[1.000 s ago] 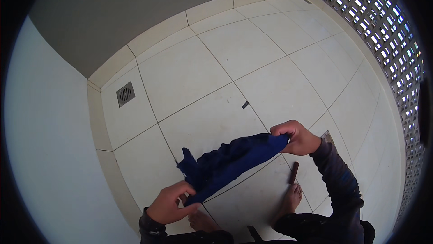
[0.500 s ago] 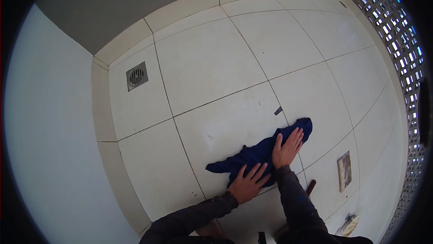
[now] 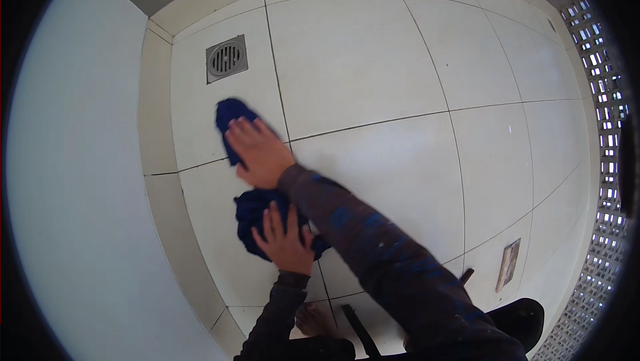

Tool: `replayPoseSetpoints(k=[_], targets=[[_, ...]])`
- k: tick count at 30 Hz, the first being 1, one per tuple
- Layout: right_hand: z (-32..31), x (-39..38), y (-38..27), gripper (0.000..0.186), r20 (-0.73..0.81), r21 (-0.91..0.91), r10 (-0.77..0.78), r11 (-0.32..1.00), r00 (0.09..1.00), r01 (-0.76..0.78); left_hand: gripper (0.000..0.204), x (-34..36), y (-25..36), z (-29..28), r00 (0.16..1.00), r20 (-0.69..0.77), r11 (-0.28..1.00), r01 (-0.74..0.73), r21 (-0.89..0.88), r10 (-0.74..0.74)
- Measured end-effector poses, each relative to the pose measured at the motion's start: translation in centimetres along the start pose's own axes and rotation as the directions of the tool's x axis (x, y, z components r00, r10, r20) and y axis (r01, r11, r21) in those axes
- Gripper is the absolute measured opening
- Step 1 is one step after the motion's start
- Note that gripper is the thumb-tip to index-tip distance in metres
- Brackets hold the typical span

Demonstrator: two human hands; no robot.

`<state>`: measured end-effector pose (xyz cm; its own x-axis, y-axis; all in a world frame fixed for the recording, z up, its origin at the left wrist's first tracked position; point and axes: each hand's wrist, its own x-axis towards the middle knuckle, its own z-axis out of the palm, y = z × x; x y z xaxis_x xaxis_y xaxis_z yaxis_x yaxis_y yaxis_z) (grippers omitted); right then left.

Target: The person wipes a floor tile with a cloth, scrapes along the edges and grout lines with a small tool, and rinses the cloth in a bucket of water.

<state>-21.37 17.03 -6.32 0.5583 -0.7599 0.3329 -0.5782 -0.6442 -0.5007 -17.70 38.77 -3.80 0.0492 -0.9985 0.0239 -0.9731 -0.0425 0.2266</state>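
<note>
Navy cloth (image 3: 252, 211) lies under both palms on tiled floor (image 3: 373, 181), near drain (image 3: 227, 60). Right grip (image 3: 260, 154) flat on far end, left grip (image 3: 287, 241) flat on near part; fingers extended, neither clamped.

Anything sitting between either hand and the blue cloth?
Nothing visible: the right hand lies on the far part of the blue cloth, the left hand on its near part. The floor drain sits beyond its far end.
</note>
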Motion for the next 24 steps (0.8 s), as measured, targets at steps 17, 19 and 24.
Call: replayPoseSetpoints(k=[17,19,24], targets=[[-6.7,-18.9,-4.7,0.080,-0.304,-0.044,0.747,0.608,0.591,-0.792,0.066,-5.8,-3.5,-3.9,0.846,0.246,0.876,-0.421,-0.234,0.473],[-8.1,-15.5,4.2,0.080,-0.440,-0.130,0.708,0.558,0.552,-0.820,0.069,1.0,1.3,-2.0,0.862,0.181,0.869,-0.426,-0.250,0.474],[-9.4,-0.9,17.3,0.078,-0.407,-0.320,0.566,0.646,0.717,-0.693,0.063,12.5,4.4,1.3,0.952,-0.029,0.928,-0.302,-0.218,0.303]])
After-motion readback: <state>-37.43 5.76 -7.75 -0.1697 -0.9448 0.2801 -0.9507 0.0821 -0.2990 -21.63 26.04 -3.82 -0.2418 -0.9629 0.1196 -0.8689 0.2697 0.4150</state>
